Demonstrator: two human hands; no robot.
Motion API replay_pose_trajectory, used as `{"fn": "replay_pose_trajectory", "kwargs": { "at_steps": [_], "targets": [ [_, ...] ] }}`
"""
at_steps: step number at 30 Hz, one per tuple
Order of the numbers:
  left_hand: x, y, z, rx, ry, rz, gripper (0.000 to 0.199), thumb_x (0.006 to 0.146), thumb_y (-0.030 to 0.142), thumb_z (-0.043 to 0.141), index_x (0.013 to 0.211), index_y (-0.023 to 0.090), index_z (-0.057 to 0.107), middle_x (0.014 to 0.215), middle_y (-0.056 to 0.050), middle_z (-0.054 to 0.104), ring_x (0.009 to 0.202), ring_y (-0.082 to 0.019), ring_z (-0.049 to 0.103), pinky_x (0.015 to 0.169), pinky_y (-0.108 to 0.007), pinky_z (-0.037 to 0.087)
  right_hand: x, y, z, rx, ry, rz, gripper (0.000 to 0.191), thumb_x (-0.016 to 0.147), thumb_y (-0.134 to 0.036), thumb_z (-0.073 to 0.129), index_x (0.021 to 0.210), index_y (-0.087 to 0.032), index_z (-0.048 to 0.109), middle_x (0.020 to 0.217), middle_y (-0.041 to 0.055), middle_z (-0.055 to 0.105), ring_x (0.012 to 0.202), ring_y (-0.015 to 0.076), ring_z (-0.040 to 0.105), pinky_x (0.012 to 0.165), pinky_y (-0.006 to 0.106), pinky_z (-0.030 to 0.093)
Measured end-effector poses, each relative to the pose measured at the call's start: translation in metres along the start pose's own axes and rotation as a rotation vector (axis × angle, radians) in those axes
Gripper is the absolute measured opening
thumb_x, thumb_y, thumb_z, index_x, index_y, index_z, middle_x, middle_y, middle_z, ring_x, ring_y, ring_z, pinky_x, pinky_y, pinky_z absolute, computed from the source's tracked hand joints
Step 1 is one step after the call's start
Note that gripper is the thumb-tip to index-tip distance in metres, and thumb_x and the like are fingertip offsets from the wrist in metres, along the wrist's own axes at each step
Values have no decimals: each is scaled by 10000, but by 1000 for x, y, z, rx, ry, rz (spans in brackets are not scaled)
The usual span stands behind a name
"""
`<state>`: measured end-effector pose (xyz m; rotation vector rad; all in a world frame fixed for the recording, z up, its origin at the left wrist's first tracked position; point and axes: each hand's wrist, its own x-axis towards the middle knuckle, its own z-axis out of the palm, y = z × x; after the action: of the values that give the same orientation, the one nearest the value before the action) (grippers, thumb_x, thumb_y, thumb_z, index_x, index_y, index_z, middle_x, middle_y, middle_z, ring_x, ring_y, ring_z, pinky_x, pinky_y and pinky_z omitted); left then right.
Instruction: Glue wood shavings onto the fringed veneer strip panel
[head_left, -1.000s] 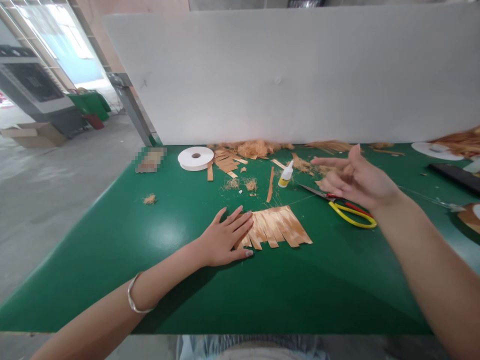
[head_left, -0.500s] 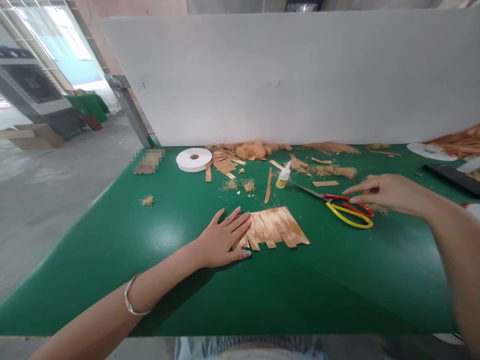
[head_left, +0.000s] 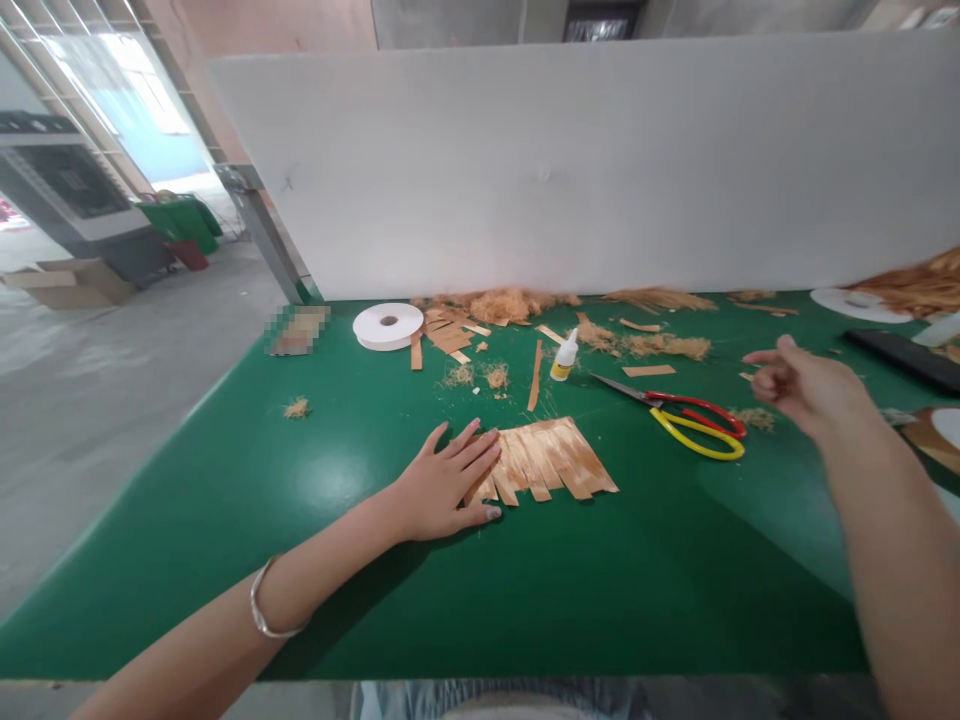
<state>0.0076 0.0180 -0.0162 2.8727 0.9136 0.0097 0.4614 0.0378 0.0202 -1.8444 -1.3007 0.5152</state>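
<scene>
My left hand [head_left: 448,482] lies flat with fingers spread, on the left end of a fringed sheet of shiny tan strips [head_left: 553,458]. Its lower edge is cut into uneven strips; my hand covers the left part. My right hand [head_left: 806,388] hovers above the table to the right, index finger stretched out and other fingers partly curled, with nothing plainly held. Left of it rest scissors [head_left: 694,425] with one red and one yellow handle, blades slightly apart and pointing left. A small white glue bottle [head_left: 565,356] with a yellow label stands behind the sheet.
White tape roll [head_left: 388,326] lies at the back left. Tan fibre scraps [head_left: 517,303] line the white partition [head_left: 525,170]. Loose strips [head_left: 535,375] lie near the bottle. A black flat object [head_left: 904,358], tan fibre bundle [head_left: 922,285] and another roll [head_left: 946,425] are at the right.
My right hand has moved right, away from the scissors handles, and its fingers have curled more. The scissors and my left hand on the fringed sheet stay in place.
</scene>
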Motion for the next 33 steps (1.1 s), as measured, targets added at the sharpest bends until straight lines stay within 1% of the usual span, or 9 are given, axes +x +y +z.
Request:
{"fn": "replay_pose_trajectory", "kwargs": {
  "at_steps": [3, 6, 9, 11, 15, 20, 25, 29, 33],
  "targets": [
    [0, 1, -2, 2, -17, -15, 757, 873, 669, 191, 1474, 210, 156, 1533, -64, 152, 1421, -284, 80, 1124, -513, 11, 3, 2, 4, 463, -91, 190, 399, 862, -554, 376, 679, -277, 596, 534, 67, 423, 656, 230, 519, 653, 384, 389],
    [0, 2, -3, 3, -32, -22, 771, 871, 672, 187, 1475, 194, 150, 1534, -68, 142, 1421, -286, 78, 1122, -519, 17, 2, -3, 10, 545, -28, 273, 505, 936, -424, 151, 1084, -291, 615, 874, 194, 611, 1003, 288, 566, 688, 393, 406],
    [0, 2, -3, 4, -24, -16, 760, 875, 666, 186, 1476, 202, 149, 1535, -64, 140, 1421, -286, 83, 1123, -512, 11, -2, -8, 17, 529, -46, 176, 552, 947, -387, 36, 1417, -320, 319, 1420, 180, 392, 1263, 253, 432, 748, 380, 423],
    [0, 2, -3, 4, -17, -14, 754, 877, 664, 187, 1477, 209, 143, 1535, -62, 139, 1421, -283, 83, 1125, -499, 3, -4, -7, 22, 468, -87, 56, 518, 953, -363, 253, 1466, -314, 199, 1509, 126, 252, 1320, 211, 368, 810, 336, 422],
    [0, 1, -3, 4, -29, -16, 761, 878, 663, 188, 1477, 197, 139, 1537, -63, 130, 1423, -282, 68, 1122, -496, -8, -4, 4, 29, 26, 76, -99, 671, 788, -290, 595, 1417, -231, 367, 1418, 142, 417, 1266, 258, 442, 913, 337, 410],
    [1, 1, -2, 8, -25, -10, 759, 880, 657, 189, 1473, 185, 159, 1536, -66, 134, 1422, -286, 72, 1120, -497, -10, 5, 16, 37, -584, 330, -135, 612, 779, -428, 598, 1361, -310, 451, 1238, 75, 610, 1071, 297, 598, 956, 445, 396],
    [1, 1, -2, -1, -29, -14, 756, 881, 653, 198, 1471, 182, 167, 1537, -60, 124, 1422, -286, 66, 1118, -504, -2, 2, 10, 38, -236, 458, -57, 666, 814, -545, 503, 1395, -236, 401, 972, 102, 707, 830, 237, 670, 805, 380, 469],
    [1, 2, -2, -8, -35, -15, 761, 880, 655, 209, 1470, 177, 162, 1536, -61, 127, 1422, -287, 62, 1117, -514, 0, -6, -1, 29, 312, 185, 137, 683, 918, -565, 210, 1365, -101, 435, 599, 81, 579, 482, 179, 541, 515, 317, 387],
    [1, 2, -1, -4, -18, -10, 749, 883, 648, 213, 1468, 181, 177, 1535, -65, 140, 1420, -292, 77, 1117, -520, 9, -7, -3, 23, 493, 0, 133, 684, 926, -557, 151, 1321, -109, 484, 419, -56, 253, 368, 123, 245, 499, 336, 299]
  ]
}}
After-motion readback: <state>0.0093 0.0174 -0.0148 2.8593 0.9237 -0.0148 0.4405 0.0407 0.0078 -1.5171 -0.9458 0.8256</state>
